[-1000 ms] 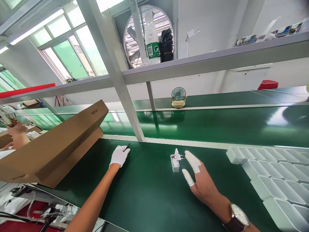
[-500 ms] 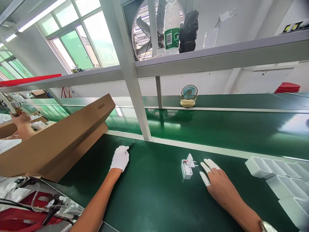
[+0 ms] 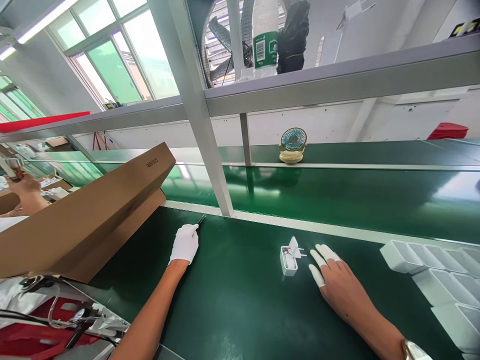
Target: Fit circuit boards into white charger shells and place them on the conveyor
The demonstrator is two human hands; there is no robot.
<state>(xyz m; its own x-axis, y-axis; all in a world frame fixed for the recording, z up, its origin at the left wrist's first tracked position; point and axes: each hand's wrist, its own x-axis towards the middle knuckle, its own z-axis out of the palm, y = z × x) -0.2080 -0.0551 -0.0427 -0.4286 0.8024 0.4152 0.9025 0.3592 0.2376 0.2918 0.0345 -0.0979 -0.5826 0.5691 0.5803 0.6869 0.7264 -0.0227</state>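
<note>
While the left hand (image 3: 184,243), in a white glove, rests on the green desk (image 3: 240,310) with its fingers curled shut around a thin dark tool (image 3: 201,219), the right hand (image 3: 339,282) lies flat on the same surface holding nothing. Its fingers stretch forward, only slightly parted, with white cots over the fingertips (image 3: 316,275). The tool's tip juts past the glove toward the pale strip at the desk's far edge, near the foot of a slanted grey post (image 3: 202,125). A small white casing (image 3: 288,262) stands on the desk just beside the right hand's fingertips, on their left, and well apart from the left hand. A white plug piece (image 3: 294,247) with metal pins sits tilted at its top, and something red shows inside. White moulded trays (image 3: 431,272) lie to the right of the right hand, near the wrist, which wears a watch (image 3: 414,351). On the left a long cardboard box (image 3: 86,215) leans at an angle, its lower end near a tangle of cables (image 3: 56,315). Behind the box another person's hand (image 3: 24,187) is raised, gripping something too blurred to tell. Farther back a small fan (image 3: 292,145) stands on a green ledge, and a bottle (image 3: 264,37) with a green label stands beside a black bag (image 3: 292,37) on the upper shelf (image 3: 356,82).
</note>
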